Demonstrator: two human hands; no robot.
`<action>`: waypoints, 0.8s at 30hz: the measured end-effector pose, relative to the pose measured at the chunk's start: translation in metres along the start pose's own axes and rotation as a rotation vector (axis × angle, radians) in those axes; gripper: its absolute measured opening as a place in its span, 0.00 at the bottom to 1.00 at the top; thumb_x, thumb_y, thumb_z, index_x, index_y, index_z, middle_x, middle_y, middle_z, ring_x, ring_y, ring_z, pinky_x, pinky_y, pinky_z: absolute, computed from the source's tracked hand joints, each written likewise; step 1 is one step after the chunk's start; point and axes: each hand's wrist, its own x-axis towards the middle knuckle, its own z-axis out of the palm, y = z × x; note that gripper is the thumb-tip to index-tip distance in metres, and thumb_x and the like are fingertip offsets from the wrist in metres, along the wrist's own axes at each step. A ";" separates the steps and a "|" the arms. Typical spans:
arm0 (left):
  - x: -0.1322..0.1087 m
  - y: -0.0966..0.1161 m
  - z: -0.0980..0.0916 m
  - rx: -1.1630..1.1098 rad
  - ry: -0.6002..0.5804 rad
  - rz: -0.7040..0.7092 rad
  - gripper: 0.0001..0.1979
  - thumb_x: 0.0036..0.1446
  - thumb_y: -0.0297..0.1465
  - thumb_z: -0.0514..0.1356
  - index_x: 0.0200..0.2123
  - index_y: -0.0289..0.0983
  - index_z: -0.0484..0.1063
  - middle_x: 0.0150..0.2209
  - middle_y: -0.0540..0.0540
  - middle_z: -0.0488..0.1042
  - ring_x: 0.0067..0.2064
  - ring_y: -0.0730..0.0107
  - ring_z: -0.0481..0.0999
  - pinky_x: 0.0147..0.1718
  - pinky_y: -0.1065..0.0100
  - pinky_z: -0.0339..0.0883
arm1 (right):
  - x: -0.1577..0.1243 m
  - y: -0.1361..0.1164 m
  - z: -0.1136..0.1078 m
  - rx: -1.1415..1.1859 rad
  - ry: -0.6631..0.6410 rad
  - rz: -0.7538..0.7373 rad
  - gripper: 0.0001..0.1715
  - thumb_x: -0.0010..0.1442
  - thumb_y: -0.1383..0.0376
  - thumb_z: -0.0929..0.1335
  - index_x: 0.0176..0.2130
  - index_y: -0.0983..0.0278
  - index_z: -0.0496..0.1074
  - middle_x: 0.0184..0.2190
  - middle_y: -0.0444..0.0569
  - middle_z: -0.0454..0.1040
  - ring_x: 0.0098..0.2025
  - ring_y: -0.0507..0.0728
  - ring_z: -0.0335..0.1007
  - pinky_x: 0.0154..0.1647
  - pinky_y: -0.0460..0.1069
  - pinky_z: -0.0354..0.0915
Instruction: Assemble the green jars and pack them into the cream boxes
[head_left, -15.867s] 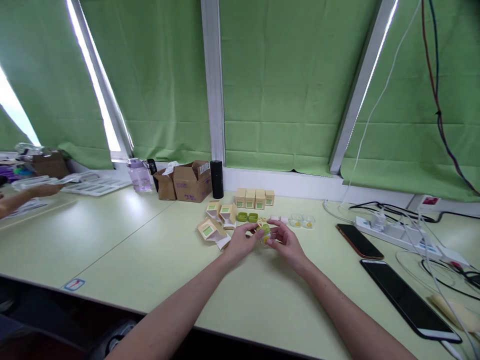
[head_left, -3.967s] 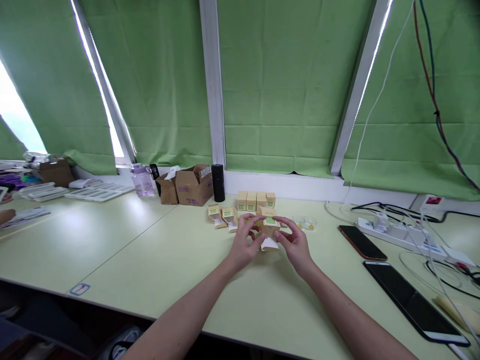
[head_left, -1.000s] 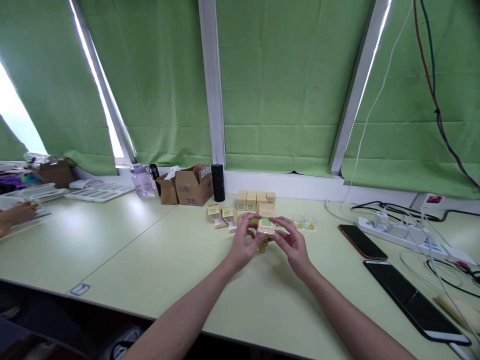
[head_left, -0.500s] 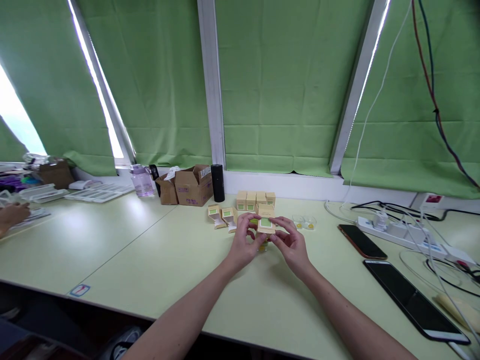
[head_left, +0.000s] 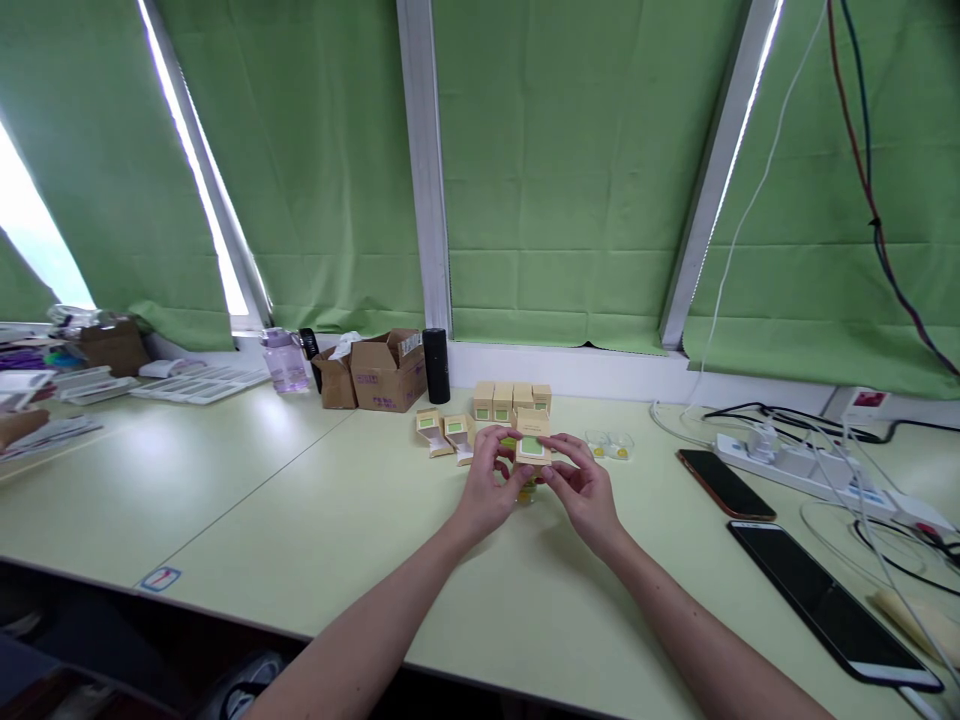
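Both my hands meet over the middle of the pale green table [head_left: 300,500]. My left hand [head_left: 489,492] and my right hand [head_left: 585,490] pinch a small tan carton with a green label [head_left: 532,447] from either side. Under the carton a yellow-green item [head_left: 527,488] shows between my fingers. Behind my hands stands a row of several closed tan cartons [head_left: 510,398]. Two open cartons [head_left: 444,432] lie to the left of my hands. A clear case with yellow dots [head_left: 609,445] lies just to the right.
Brown cardboard boxes [head_left: 375,372], a black cylinder [head_left: 436,365] and a purple bottle [head_left: 279,360] stand at the back left. Two phones [head_left: 724,484] [head_left: 825,605], a power strip [head_left: 787,462] and cables lie right. White trays [head_left: 195,385] and another person's hand [head_left: 15,428] are far left.
My hands have stayed on the carton with hardly any movement. The other person's hand at the far left has drawn back toward the frame edge.
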 end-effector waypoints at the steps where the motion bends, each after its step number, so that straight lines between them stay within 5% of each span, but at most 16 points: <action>1: 0.000 0.000 0.000 0.000 0.004 -0.001 0.16 0.62 0.39 0.65 0.50 0.42 0.67 0.54 0.42 0.64 0.44 0.67 0.73 0.38 0.67 0.70 | 0.000 0.000 0.000 -0.002 0.000 0.002 0.23 0.61 0.51 0.75 0.53 0.53 0.78 0.59 0.52 0.61 0.37 0.53 0.77 0.46 0.55 0.77; 24: 0.000 -0.007 0.001 0.046 0.033 0.023 0.13 0.64 0.35 0.63 0.50 0.43 0.67 0.53 0.44 0.64 0.44 0.68 0.72 0.39 0.66 0.70 | 0.001 0.002 0.000 -0.015 0.013 0.017 0.21 0.59 0.50 0.75 0.51 0.52 0.79 0.59 0.51 0.62 0.35 0.53 0.78 0.46 0.57 0.77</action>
